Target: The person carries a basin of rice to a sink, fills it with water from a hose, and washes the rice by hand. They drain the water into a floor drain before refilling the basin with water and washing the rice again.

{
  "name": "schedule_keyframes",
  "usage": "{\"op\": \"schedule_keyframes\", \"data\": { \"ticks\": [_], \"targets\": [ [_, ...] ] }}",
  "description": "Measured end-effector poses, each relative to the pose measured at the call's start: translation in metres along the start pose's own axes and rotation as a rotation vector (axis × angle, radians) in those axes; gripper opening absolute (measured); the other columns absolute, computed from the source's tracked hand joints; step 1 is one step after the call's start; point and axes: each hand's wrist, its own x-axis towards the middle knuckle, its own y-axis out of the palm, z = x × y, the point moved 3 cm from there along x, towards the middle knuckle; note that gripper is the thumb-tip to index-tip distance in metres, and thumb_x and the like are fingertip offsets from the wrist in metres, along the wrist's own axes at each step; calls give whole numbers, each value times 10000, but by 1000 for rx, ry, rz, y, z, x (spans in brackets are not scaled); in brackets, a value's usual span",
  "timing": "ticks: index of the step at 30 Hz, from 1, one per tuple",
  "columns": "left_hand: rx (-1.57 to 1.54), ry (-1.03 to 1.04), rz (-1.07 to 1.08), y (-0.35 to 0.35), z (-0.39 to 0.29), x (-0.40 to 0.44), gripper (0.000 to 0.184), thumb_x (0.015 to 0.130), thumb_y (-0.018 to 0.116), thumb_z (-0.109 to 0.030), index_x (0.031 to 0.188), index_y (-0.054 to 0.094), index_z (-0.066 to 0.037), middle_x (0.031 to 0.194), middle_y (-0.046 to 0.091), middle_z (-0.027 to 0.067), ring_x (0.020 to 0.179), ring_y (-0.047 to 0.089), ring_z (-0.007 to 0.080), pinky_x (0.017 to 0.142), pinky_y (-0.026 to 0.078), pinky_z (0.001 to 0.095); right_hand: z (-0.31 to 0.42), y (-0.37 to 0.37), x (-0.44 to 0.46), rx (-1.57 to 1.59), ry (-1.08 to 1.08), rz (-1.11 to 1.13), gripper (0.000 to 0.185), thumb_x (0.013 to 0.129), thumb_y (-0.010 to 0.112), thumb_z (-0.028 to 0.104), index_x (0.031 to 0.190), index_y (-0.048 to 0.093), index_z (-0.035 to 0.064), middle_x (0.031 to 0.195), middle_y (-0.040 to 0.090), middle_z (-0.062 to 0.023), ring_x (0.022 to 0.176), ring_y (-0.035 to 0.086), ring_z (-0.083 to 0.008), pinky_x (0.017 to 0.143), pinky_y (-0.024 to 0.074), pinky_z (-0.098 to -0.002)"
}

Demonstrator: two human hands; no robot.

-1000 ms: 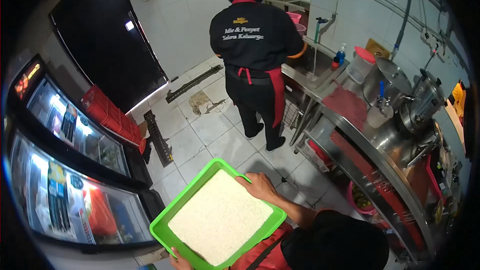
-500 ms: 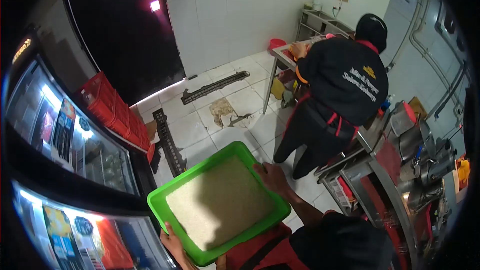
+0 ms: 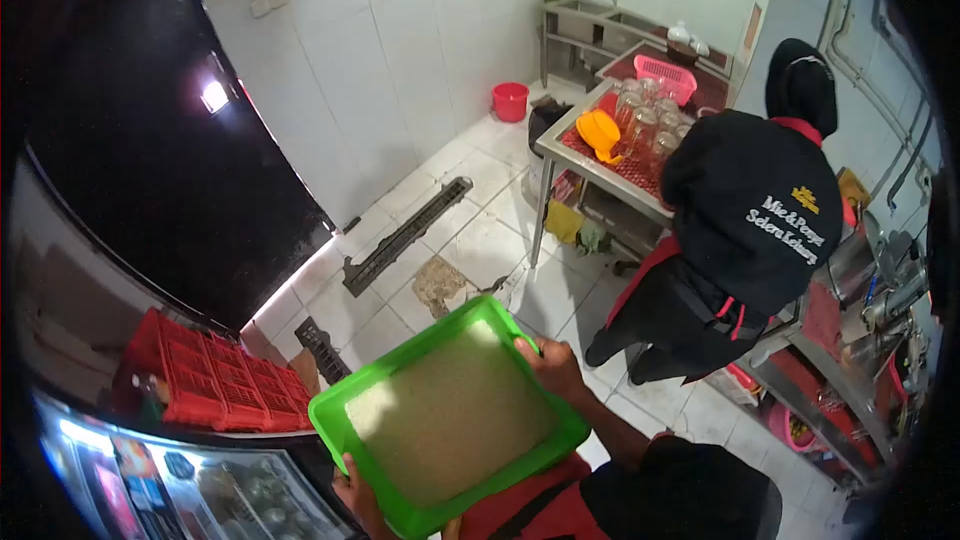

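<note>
A bright green plastic tub (image 3: 335, 430) is held up in front of my body, tilted in the view. Pale, fine-grained stuff that looks like uncooked rice (image 3: 455, 410) fills its bottom, partly in shadow. On the near left side, my left hand (image 3: 358, 492) grips the rim, with part of the hand cut off by the tub. My right hand (image 3: 553, 368) is wrapped over the right-hand rim, thumb toward the inside.
A co-worker (image 3: 750, 220) in black stands ahead right at a metal table (image 3: 555, 148) with glass mugs (image 3: 645, 125). Red crates (image 3: 220, 380) and a lit display fridge (image 3: 220, 490) flank my left. A floor drain grate (image 3: 408, 237) crosses the tiles; a red bucket (image 3: 510, 102) stands by the wall.
My view has shifted forward and to the right, bringing the table's mugs into sight. The tub stays in both hands. The co-worker's arm is now hidden by the body.
</note>
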Motion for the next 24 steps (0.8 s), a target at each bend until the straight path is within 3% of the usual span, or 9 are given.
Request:
{"op": "schedule_keyframes", "data": {
  "ticks": [5,8,10,12,15,17,18,21,24],
  "targets": [
    [264,-83,64,50,-1,118,370,952,507,-316,875,594,35,698,580,47,604,500,127,534,395,309,35,14,102,-64,71,9,637,880,457,594,729,586,-11,606,569,-225,605,606,-384,589,455,-468],
    [194,-88,97,100,-8,186,389,953,497,-334,889,587,40,702,572,79,621,506,154,553,398,329,39,31,169,-67,63,-60,583,894,494,528,698,555,-18,578,528,-221,537,550,-367,538,413,-455],
    [437,-95,123,135,9,250,426,954,490,-359,902,572,56,705,573,108,635,515,181,576,409,340,46,40,217,-46,32,-130,552,902,521,479,676,528,-25,559,486,-226,474,492,-356,491,371,-442],
    [425,-39,161,176,6,309,442,953,489,-373,904,565,60,709,571,124,636,512,196,581,410,338,55,43,263,-104,82,-192,550,906,525,459,679,514,-42,562,465,-236,468,441,-350,496,353,-448],
    [351,23,258,244,-32,388,483,944,492,-416,883,559,58,703,574,135,619,499,198,573,406,333,71,41,328,-182,147,-237,560,901,508,488,706,554,-34,588,542,-235,546,547,-386,560,404,-469],
    [225,27,383,289,-52,442,488,941,496,-427,856,567,48,674,569,114,596,479,169,561,401,324,87,31,374,-153,224,-258,557,900,511,484,712,563,-38,592,543,-238,551,548,-389,560,404,-469],
    [392,6,372,309,-52,467,471,940,504,-420,820,571,31,645,552,67,590,467,135,555,400,315,88,30,390,-119,303,-264,553,899,514,479,719,571,-41,596,543,-242,556,550,-392,560,404,-469],
    [189,11,485,387,-59,529,450,940,511,-405,791,560,18,633,523,45,591,451,128,548,395,321,77,30,451,-100,300,-359,557,896,512,487,730,583,-40,607,550,-245,568,554,-396,565,407,-471],
    [264,77,533,477,-79,586,423,957,491,-362,775,546,16,637,513,35,600,458,130,559,398,319,49,32,533,-86,388,-385,561,892,511,491,705,568,-35,614,555,-250,594,559,-416,574,414,-474]
  ]
}}
